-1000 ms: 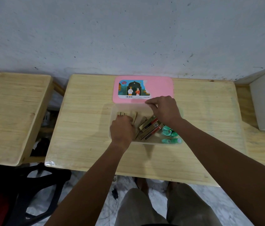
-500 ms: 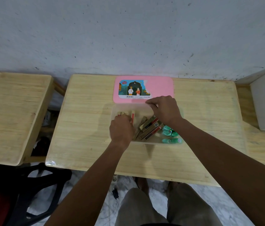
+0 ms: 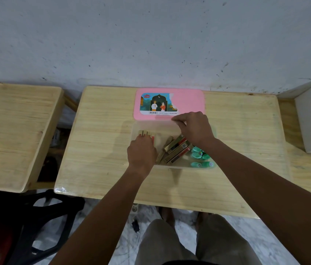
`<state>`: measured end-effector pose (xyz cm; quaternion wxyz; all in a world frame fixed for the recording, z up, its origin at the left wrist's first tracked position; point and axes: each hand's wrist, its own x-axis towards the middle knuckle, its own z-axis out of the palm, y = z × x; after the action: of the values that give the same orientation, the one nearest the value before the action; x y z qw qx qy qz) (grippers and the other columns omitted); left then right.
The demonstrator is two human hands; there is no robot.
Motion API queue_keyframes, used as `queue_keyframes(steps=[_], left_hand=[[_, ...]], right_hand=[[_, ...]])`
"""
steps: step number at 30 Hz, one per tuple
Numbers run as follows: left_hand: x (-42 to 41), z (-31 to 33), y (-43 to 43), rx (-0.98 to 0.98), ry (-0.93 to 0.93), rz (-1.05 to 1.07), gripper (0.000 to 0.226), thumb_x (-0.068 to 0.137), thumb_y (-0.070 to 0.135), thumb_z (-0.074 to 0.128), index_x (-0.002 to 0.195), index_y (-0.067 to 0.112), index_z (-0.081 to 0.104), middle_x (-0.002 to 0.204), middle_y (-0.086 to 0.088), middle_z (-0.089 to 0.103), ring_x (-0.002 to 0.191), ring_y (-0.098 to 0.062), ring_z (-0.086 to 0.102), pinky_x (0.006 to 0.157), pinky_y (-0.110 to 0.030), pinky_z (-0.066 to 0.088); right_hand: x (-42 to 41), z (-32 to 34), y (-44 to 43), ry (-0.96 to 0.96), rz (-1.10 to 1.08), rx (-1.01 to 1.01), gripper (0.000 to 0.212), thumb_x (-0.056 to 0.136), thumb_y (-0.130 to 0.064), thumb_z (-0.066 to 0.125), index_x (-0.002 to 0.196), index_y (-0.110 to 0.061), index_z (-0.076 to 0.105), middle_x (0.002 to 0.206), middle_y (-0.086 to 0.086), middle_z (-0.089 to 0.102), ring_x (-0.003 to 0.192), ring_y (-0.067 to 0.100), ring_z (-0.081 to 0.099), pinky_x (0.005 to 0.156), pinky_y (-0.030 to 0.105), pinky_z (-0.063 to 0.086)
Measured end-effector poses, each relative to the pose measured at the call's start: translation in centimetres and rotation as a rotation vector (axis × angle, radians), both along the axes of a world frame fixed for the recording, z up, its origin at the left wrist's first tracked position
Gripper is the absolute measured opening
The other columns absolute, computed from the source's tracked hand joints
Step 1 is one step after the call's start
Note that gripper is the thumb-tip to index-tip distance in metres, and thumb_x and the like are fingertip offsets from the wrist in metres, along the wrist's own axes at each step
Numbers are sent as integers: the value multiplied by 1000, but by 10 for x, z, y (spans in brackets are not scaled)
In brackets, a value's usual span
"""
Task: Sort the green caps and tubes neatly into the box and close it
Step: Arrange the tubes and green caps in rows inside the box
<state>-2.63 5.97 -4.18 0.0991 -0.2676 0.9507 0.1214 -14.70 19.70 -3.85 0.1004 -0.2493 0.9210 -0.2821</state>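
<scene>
The tubes [image 3: 175,150] are slim gold-and-red cartons, and most of them lie in a loose slanted heap in the middle of the clear box [image 3: 170,166], leaning over one another. A short row of standing tubes [image 3: 145,133] is packed into the far left corner. Expect them to be light and stiff but easy to dent, with glossy faces that slide, so take each one by its long edges near the middle rather than by a flimsy end flap. The green caps [image 3: 198,154] sit bunched in the near right end of the box. They look like smooth, round, hard plastic that will roll or skitter if you nudge it, so pinch them across the rim one at a time. Your left hand [image 3: 142,152] is curled down over the standing row, fingertips on its tops, bracing it upright. Your right hand [image 3: 194,129] reaches to the far wall of the box with bent fingers and thumb and forefinger drawn together. Whether they grip the rim or some small piece, I cannot tell. The pink lid [image 3: 189,104] lies flat just behind the box on the wooden table [image 3: 103,150], and it will likely flex when you press it on.
</scene>
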Motion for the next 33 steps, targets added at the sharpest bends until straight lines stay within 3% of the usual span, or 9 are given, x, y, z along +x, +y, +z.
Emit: queue_keyframes(steps=[7, 16, 22, 33], left_hand=[[0, 1, -2, 4, -13, -15, 14, 87, 21, 66, 96, 13, 72, 93, -10, 68, 89, -32, 67, 69, -34, 52], [2, 3, -3, 47, 3, -9, 16, 86, 26, 69, 95, 14, 75, 90, -10, 70, 85, -32, 68, 69, -34, 54], [2, 5, 4, 300, 32, 1, 28, 81, 16, 66, 107, 21, 75, 99, -1, 74, 96, -22, 68, 85, -33, 56], [2, 11, 14, 275, 8, 75, 18, 80, 19, 66, 93, 19, 77, 93, -7, 72, 88, -30, 67, 73, -33, 54]], right_hand=[[0, 1, 0, 6, -1, -2, 19, 93, -25, 61, 105, -24, 75, 106, 0, 74, 97, 22, 69, 84, 29, 49], [1, 1, 1, 10, 9, 9, 20, 94, -25, 60, 107, -24, 74, 107, -1, 74, 98, 22, 68, 82, 27, 47], [1, 1, 0, 9, 11, -2, 19, 93, -23, 60, 106, -23, 75, 106, 0, 74, 97, 23, 69, 83, 30, 50], [2, 2, 0, 10, 9, -14, 19, 93, -22, 61, 105, -22, 75, 105, 1, 74, 97, 22, 69, 84, 32, 52]])
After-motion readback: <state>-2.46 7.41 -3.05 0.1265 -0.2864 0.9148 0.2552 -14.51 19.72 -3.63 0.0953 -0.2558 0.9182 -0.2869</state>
